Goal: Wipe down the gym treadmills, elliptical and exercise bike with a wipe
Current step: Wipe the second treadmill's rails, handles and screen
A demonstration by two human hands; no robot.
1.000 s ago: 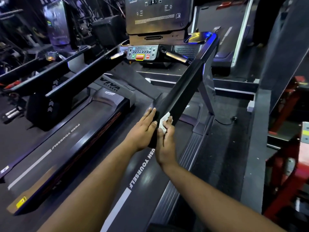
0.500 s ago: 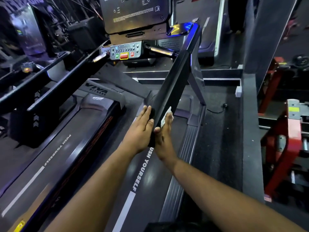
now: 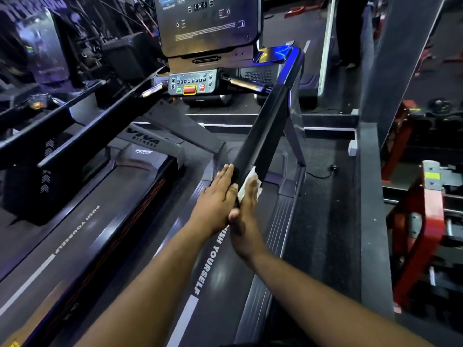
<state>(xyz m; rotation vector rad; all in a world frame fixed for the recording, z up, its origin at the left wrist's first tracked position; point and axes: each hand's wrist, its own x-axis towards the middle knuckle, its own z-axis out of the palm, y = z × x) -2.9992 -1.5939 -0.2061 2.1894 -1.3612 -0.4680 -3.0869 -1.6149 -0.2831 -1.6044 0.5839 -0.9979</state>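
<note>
Pressing wipe point(image 3: 246, 187) flat under right hand point(image 3: 246, 216) against handrail point(image 3: 263, 136) near end. Bracing opposite face with left hand point(image 3: 217, 204), fingers straight, steadying.

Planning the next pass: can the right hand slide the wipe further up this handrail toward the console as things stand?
Probably yes. The right hand presses the wipe flat on the handrail's lower end, and the rail above looks bare up to the console. The left hand rests on the other side.

A red metal rack point(image 3: 413, 221) stands beside a dark pillar point(image 3: 400, 58).
</note>
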